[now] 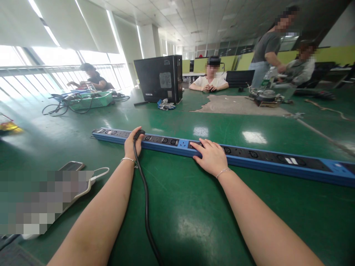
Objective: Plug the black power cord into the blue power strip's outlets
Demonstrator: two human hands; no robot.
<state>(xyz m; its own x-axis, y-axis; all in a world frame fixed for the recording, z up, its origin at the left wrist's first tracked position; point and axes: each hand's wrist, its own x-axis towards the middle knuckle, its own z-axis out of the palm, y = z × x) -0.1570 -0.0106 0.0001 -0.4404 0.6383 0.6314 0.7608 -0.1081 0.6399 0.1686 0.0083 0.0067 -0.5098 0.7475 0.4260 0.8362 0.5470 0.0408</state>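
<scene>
A long blue power strip (183, 143) with black socket sections lies across the green table. My left hand (133, 145) is closed around a black plug (139, 133) at the strip's left part; whether the plug sits in a socket is hidden. From it a black cable (146, 199) runs down towards the near edge of the view. My right hand (211, 156) rests on the strip right of the blue socket section, its fingers spread over the sockets, holding nothing.
Phone-like devices (71, 166) with a white cable lie at the left. Farther back on the green table (172, 229) are a green basket (94, 101) with cables, a black computer case (159, 79), gloves (166, 105) and a mechanical part (263, 96). Several people are beyond.
</scene>
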